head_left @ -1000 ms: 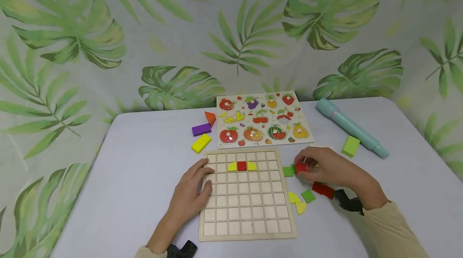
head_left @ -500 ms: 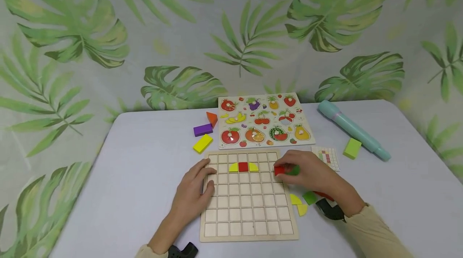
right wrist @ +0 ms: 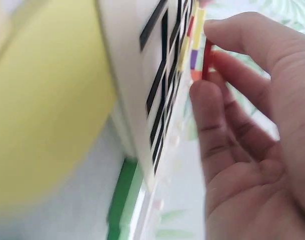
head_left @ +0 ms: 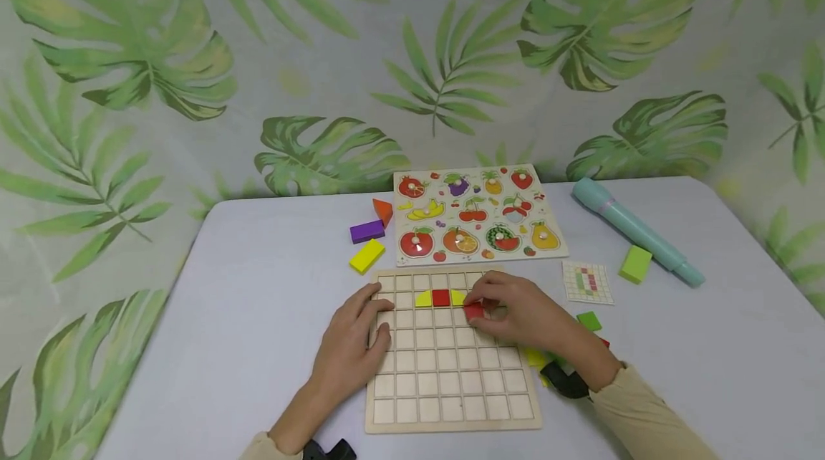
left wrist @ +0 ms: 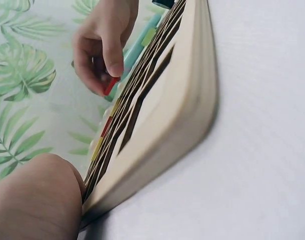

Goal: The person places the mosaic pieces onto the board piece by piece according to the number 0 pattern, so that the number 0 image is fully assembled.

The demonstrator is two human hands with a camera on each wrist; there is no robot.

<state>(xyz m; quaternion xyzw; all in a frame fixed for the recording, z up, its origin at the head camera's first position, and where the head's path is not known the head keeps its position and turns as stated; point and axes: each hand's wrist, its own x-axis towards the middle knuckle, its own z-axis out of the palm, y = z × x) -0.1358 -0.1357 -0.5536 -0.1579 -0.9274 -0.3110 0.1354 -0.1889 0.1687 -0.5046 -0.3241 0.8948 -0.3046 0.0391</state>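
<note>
My right hand [head_left: 523,311] pinches a red square tile [head_left: 473,311] between thumb and fingertips. The tile is held over the upper right part of a wooden grid board [head_left: 454,425]; in the right wrist view the red tile [right wrist: 207,61] appears edge-on, apart from the board. On the board, a red square [head_left: 441,297] lies between two yellow rounded pieces, the left yellow piece [head_left: 423,299] and the right yellow piece [head_left: 457,297]. My left hand [head_left: 348,338] rests on the board's left edge, fingers extended over the rim.
Behind the board lies a fruit puzzle [head_left: 445,216]. Orange, purple [head_left: 367,231] and yellow blocks sit left of it. A printed pattern card [head_left: 588,282], a green block [head_left: 635,264] and a teal tube [head_left: 638,231] are rightward. Loose tiles, including a green tile [head_left: 589,320], lie partly behind my right forearm.
My right hand has carried the red tile leftward from the loose tiles to above the board, uncovering the pattern card. The left hand stays on the board's edge.
</note>
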